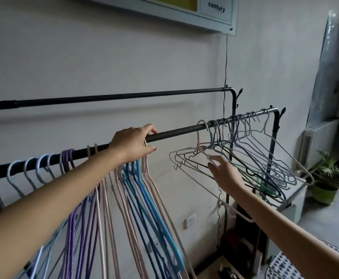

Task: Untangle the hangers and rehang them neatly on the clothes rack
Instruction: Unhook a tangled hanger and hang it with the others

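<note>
A black clothes rack has a near rail (174, 132) and a higher far rail (124, 95). My left hand (133, 144) is on the near rail, fingers closed around the hooks of a bunch of pink and blue hangers (142, 188) that hang below it. Purple and pale blue hangers (68, 158) hang further left. At the rail's right end a tangled cluster of thin hangers (255, 158) hangs crookedly. My right hand (224, 172) reaches into that cluster and pinches the pale pink hanger (184, 156) at its shoulder.
A grey wall stands behind the rack, with a framed board (184, 13) above and a thin black cord (225, 63) hanging down. A wall socket (190, 220) sits low. A potted plant (325, 178) and a radiator (315, 141) are at the right.
</note>
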